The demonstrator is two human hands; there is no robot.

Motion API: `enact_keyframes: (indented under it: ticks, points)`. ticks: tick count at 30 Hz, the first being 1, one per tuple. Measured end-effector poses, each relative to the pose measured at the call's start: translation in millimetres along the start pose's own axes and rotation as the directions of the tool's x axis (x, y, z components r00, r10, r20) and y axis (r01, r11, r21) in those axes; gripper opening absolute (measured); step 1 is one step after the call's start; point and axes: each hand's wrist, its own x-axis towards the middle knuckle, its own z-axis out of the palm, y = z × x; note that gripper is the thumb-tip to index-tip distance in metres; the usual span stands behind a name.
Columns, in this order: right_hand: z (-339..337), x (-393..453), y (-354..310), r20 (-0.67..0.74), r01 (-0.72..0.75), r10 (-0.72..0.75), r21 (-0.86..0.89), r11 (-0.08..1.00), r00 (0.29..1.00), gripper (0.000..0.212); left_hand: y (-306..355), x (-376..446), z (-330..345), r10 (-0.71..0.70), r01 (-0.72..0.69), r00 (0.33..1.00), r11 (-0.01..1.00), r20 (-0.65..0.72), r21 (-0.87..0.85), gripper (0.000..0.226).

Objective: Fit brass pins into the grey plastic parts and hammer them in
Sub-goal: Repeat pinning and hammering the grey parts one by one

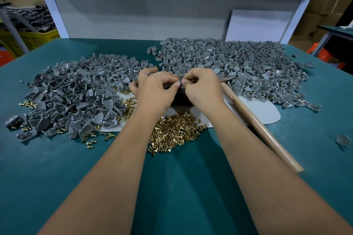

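No words, numbers or signs can be read on anything here, near the fingers or far away.

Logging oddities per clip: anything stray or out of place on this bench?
One grey part lies alone near the table's right edge, far from both piles. A few brass pins sit scattered left of the left pile.

Forearms bare — no sleeves, hands ungloved.
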Motion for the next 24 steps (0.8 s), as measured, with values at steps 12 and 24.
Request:
enact_keyframes:
  ticks: [12, 24]
  points:
    - [1.0, 3.2, -1.4, 0.024, 0.002, -0.001, -0.045, 0.999, 1.0, 0.026, 0.7, -1.1, 1.6, 0.017, -0.017, 1.0, 1.0, 0.009, 0.001, 0.014]
    - [-2.7, -5.1, 5.8, 0.018, -0.032, 0.028, 0.287, 0.957, 0.999, 0.025, -2.1, -0.1, -1.0, -0.019, 0.02, 0.999, 1.0, 0.048, -0.016, 0.013]
